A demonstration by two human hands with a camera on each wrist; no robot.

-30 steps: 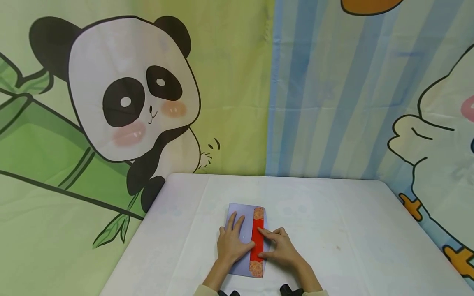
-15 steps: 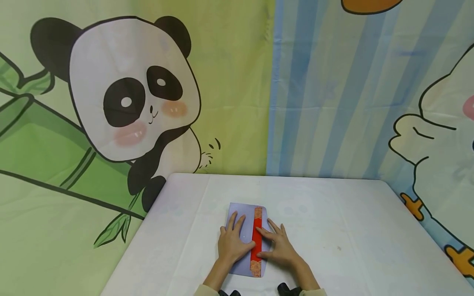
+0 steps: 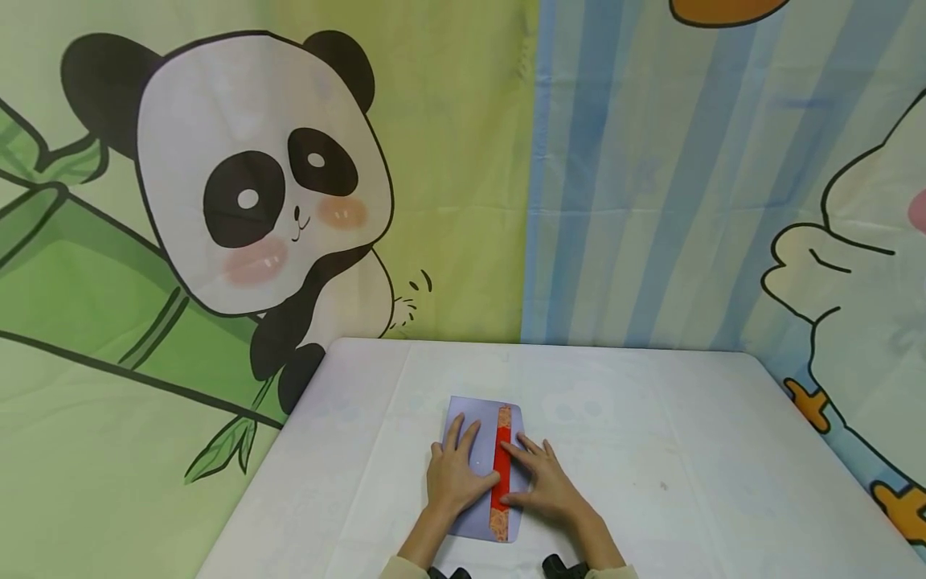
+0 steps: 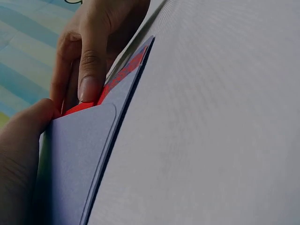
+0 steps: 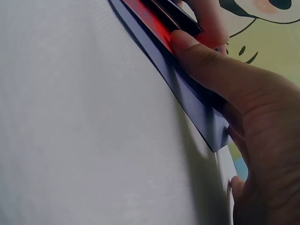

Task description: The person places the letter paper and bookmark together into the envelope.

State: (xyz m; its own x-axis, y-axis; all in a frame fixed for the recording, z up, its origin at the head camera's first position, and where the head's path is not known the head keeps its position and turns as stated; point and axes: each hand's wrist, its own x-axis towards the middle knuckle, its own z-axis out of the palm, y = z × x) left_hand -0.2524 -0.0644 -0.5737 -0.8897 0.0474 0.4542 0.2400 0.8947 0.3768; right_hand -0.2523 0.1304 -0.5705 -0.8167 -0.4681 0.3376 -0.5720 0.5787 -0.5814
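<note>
A lavender booklet [image 3: 481, 442] lies on the table, its long side pointing away from me. Out of its upper cover [image 4: 77, 145] shows a narrow strip of a flat red paper packet [image 3: 502, 434] with orange patterned ends; the rest is hidden underneath. My left hand [image 3: 452, 481] rests on that cover, fingers spread, thumb at the cover's right edge. My right hand [image 3: 555, 490] touches the packet from the right with thumb and forefinger set apart, the other fingers extended. Close up in the right wrist view, my right thumb [image 5: 206, 61] lies on the packet [image 5: 150, 19].
The white-covered table [image 3: 637, 450] extends around the booklet. Behind it hangs a cloth backdrop with a printed panda [image 3: 253, 177] and blue stripes. A black wrist mount [image 3: 564, 568] sits at my right sleeve.
The packet has slid slightly left beneath the upper cover, so its visible strip is narrower. My right hand's other fingers have straightened and spread. My left hand has stayed in place.
</note>
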